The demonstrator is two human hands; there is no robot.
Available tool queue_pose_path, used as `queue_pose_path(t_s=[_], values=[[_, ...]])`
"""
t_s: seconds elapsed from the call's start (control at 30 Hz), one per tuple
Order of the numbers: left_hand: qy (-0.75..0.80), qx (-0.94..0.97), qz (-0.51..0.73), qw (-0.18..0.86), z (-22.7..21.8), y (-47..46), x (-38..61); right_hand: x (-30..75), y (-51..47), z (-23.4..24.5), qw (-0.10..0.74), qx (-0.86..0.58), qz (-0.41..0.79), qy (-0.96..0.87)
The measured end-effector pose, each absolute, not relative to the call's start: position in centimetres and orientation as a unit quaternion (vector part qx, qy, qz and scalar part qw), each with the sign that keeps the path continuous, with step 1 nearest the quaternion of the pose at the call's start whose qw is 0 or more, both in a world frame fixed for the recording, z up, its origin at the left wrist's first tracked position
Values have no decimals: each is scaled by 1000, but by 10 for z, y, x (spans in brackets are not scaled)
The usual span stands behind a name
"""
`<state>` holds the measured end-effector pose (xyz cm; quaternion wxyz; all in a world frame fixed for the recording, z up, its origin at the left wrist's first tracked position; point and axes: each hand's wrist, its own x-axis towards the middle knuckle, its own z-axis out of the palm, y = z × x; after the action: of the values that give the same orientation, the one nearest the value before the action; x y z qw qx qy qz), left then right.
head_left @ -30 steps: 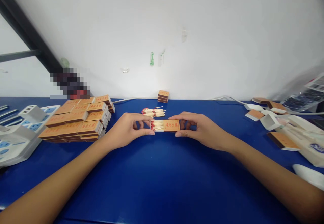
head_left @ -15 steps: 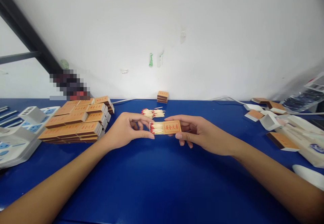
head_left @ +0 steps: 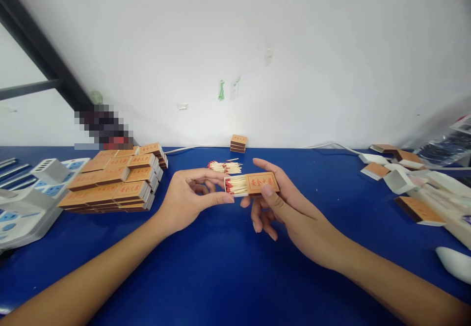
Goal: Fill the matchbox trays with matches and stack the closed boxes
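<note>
- The blue table fills the near field. Both bare forearms come in over it from the 7 and 5 o'clock corners.
- A white rounded object lies at the table's edge, at about 4 o'clock of the hands. What it is cannot be told.
- The right hand holds the matchbox by its orange sleeve. The thumb presses the near edge and the forefinger lies along the far side. The other fingers hang loose and half-spread beneath.
- The left hand meets the box from 9 o'clock. Its thumb and forefinger are closed on the open end of the tray, and the rest of its fingers are curled in.
- The matchbox is between the two hands, at the middle of the view and just over the table. The tray is drawn partly out toward 9 o'clock and shows red-headed matches.
- At 9 o'clock of the hands is a big stack of matchboxes, several layers high. Farther out the same way are white power strips.
- At 3 o'clock, well apart, lie scattered empty trays and sleeves.
- Just beyond the box, at 12 o'clock, is a heap of loose matches.
- Farther at 12 o'clock, a small stack of boxes sits against the white wall, with a white cable running along its foot.
</note>
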<state>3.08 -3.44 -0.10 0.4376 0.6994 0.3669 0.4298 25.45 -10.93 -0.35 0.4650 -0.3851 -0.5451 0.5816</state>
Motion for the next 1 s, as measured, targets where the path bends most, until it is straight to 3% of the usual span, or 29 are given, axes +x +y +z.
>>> queue_pose_path(t_s=[0.3,0.67,0.87,1.0], values=[[354,713,400,455,-3,-42,32,253,-117,-5,440,-373,594,-560],[318,744,338,481,-13,-49,36,243,-131,-1,330,-364,634,-598],[310,796,351,385,-9,-54,38,250,-122,-4,355,-405,595,-597],[255,870,386,171,-4,-50,31,253,-115,-10,375,-405,520,-652]])
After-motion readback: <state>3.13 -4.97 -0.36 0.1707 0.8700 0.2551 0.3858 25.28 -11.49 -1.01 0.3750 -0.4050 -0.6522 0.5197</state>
